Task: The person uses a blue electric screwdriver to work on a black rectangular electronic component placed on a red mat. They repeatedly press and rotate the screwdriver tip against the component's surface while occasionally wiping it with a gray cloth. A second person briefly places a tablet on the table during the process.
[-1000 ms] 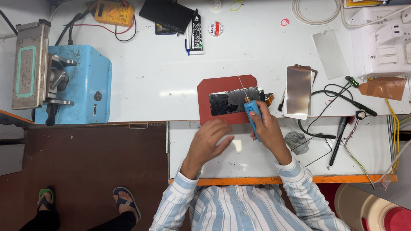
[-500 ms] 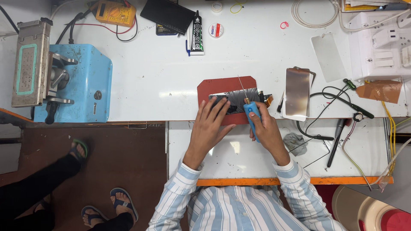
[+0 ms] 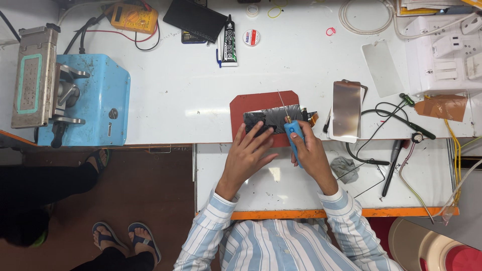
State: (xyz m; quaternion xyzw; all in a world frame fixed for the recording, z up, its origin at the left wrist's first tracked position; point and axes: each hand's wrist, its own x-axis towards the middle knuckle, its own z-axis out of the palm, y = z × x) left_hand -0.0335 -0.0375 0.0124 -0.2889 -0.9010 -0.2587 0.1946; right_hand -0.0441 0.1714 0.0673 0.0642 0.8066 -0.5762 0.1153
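Blue machine (image 3: 85,100) left; yellow multimeter (image 3: 133,17), glue tube (image 3: 229,42) behind; metal plate (image 3: 346,109), perhaps, right.

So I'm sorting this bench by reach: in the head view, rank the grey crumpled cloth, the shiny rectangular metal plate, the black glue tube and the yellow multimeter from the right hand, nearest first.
From the right hand:
1. Grey crumpled cloth, just to its right.
2. Shiny rectangular metal plate, up and right.
3. Black glue tube, far top, left of centre.
4. Yellow multimeter, top left corner.
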